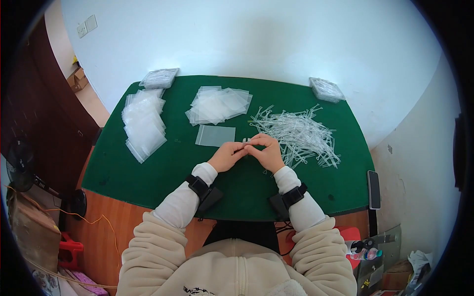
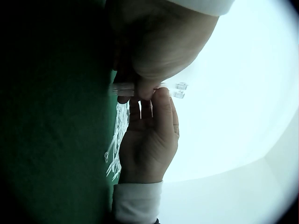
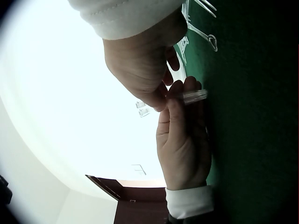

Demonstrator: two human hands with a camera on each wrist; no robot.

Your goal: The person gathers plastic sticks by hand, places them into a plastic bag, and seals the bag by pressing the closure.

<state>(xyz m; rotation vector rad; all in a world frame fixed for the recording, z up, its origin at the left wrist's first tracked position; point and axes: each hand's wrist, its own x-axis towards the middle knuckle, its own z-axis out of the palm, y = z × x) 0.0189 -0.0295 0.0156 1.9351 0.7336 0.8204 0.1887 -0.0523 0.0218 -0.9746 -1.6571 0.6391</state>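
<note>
The head view shows a small bundle of clear sticks [image 1: 246, 140] over the green table [image 1: 242, 192], left of the loose pile [image 1: 302, 133], a white wall [image 1: 306, 39] on the far side, pinched by the left hand [image 1: 228, 156] and right hand [image 1: 269, 154], forearms converging.

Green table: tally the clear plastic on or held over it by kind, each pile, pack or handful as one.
Bag piles: 2
Lone flat bag: 1
Loose stick pile: 1
Handful of sticks: 1
Back-corner packs: 2
Total: 7
</note>
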